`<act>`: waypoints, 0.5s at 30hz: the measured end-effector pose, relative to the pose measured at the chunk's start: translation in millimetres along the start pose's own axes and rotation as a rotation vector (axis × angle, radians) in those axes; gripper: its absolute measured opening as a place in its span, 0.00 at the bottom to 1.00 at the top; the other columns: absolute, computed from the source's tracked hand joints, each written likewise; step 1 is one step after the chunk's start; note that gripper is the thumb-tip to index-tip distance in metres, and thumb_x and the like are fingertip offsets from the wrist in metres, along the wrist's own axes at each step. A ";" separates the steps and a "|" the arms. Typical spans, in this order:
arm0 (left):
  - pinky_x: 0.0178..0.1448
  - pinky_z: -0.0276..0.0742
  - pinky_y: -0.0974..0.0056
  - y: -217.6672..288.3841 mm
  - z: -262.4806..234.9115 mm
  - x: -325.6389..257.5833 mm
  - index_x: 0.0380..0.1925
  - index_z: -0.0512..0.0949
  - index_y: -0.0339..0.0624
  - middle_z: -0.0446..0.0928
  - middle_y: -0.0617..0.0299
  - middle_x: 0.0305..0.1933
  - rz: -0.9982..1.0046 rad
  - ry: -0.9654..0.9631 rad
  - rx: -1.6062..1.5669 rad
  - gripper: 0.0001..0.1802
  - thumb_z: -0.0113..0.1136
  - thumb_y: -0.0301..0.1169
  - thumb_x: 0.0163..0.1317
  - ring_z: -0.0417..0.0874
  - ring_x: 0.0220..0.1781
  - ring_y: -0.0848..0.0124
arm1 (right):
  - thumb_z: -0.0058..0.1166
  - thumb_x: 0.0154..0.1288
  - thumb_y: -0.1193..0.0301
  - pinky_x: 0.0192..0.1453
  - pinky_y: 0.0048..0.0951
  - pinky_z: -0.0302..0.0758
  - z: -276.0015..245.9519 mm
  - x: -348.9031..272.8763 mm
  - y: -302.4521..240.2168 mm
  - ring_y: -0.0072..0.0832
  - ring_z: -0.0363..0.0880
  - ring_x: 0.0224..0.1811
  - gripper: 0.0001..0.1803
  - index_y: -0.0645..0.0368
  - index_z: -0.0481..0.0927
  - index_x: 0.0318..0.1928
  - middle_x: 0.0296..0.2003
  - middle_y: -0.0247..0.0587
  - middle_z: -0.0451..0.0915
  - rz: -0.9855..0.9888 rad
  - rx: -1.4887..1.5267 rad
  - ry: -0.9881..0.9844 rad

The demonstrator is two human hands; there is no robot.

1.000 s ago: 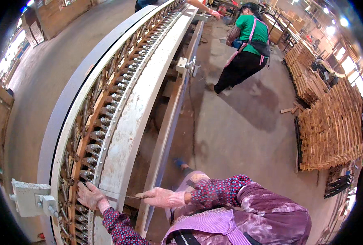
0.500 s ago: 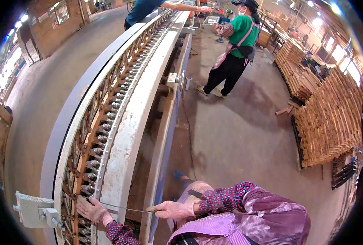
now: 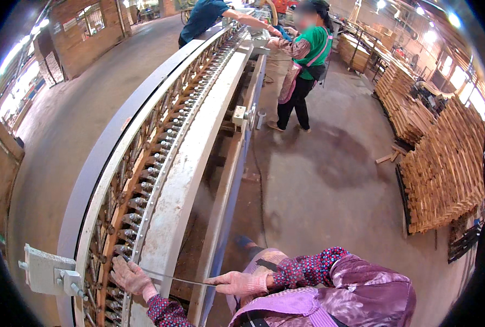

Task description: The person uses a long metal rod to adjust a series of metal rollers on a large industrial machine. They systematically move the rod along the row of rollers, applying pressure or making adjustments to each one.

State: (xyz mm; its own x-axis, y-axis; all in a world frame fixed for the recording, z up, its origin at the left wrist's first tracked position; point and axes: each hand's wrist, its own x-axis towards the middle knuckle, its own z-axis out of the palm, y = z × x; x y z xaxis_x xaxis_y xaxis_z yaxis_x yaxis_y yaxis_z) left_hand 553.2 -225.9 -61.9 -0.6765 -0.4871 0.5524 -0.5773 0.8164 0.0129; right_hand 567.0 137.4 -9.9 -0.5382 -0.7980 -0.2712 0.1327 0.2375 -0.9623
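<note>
My hands hold a thin strip across the long machine.

My left hand (image 3: pixel 129 277) and right hand (image 3: pixel 238 283), both gloved, each grip one end of the thin strip (image 3: pixel 178 279) over the roller machine (image 3: pixel 160 163). It looks light and bendy, so I judge the ends are best to hold.

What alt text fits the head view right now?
A person's gloved left hand and right hand hold a thin metal strip across a long roller conveyor machine. Two other people work at its far end, with stacked wood slats at right.
</note>
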 end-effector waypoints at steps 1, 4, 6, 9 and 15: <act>0.79 0.57 0.52 -2.3 2.2 -0.7 0.64 0.75 0.48 0.72 0.60 0.71 -0.006 0.007 -0.004 0.22 0.52 0.36 0.71 0.70 0.71 0.58 | 0.45 0.72 0.63 0.70 0.35 0.69 2.3 2.1 14.5 0.40 0.77 0.62 0.28 0.52 0.69 0.71 0.60 0.53 0.79 -0.058 -0.019 -0.006; 0.79 0.57 0.53 -0.1 -5.1 1.6 0.65 0.75 0.49 0.71 0.60 0.71 0.013 -0.021 -0.032 0.23 0.52 0.37 0.71 0.70 0.72 0.57 | 0.44 0.72 0.63 0.70 0.33 0.68 0.4 -1.8 -8.7 0.38 0.77 0.63 0.29 0.52 0.68 0.71 0.60 0.51 0.79 0.042 0.003 -0.019; 0.79 0.58 0.53 -0.6 -6.5 2.7 0.65 0.74 0.48 0.71 0.60 0.71 0.010 -0.047 -0.015 0.23 0.52 0.37 0.72 0.70 0.72 0.57 | 0.44 0.71 0.63 0.70 0.33 0.69 -1.8 -5.9 -24.3 0.39 0.77 0.63 0.29 0.53 0.68 0.71 0.60 0.52 0.79 0.128 0.024 -0.024; 0.79 0.58 0.52 3.2 -9.6 3.6 0.65 0.74 0.48 0.71 0.59 0.71 0.005 -0.064 -0.002 0.23 0.52 0.37 0.72 0.70 0.71 0.58 | 0.43 0.71 0.64 0.70 0.34 0.69 -1.8 -9.2 -24.4 0.40 0.77 0.63 0.29 0.53 0.68 0.71 0.60 0.53 0.78 0.142 0.029 -0.026; 0.78 0.59 0.51 8.4 -13.1 3.5 0.65 0.74 0.47 0.71 0.58 0.71 0.006 -0.065 -0.007 0.23 0.50 0.38 0.72 0.71 0.71 0.58 | 0.42 0.70 0.64 0.67 0.36 0.72 -2.7 -11.3 -6.1 0.43 0.78 0.61 0.30 0.55 0.67 0.71 0.59 0.57 0.78 0.083 -0.001 -0.030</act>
State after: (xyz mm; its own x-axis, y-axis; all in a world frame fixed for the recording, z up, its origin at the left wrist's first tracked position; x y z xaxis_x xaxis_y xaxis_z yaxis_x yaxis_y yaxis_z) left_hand 552.0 -216.7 -48.9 -0.7084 -0.5014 0.4969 -0.5704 0.8212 0.0155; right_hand 570.1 146.4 -0.8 -0.5001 -0.7919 -0.3505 0.1749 0.3041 -0.9365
